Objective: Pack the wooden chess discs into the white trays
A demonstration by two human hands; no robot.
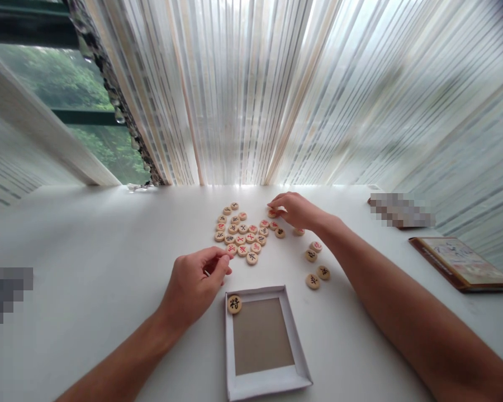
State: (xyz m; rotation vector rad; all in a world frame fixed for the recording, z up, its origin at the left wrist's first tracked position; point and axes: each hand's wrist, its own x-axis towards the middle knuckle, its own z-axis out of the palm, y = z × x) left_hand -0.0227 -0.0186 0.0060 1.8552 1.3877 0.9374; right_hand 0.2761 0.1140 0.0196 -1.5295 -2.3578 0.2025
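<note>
Several round wooden game pieces [241,234] with red and black characters lie clustered on the white table [88,240]. My right hand [293,210] reaches to the far side of the cluster, its fingertips pinched on one piece [272,213]. My left hand [195,285] hovers just before the cluster with fingers curled and thumb against forefinger; whether it holds anything is hidden. A shallow white cardboard box [263,341] lies near me, with one black-marked piece [234,304] in its far left corner.
A few loose pieces [317,268] lie scattered under my right forearm. A brown-edged box lid [461,263] rests at the right, a blurred object [400,210] beyond it. Striped curtains [276,89] and a window [75,100] close off the table's far edge.
</note>
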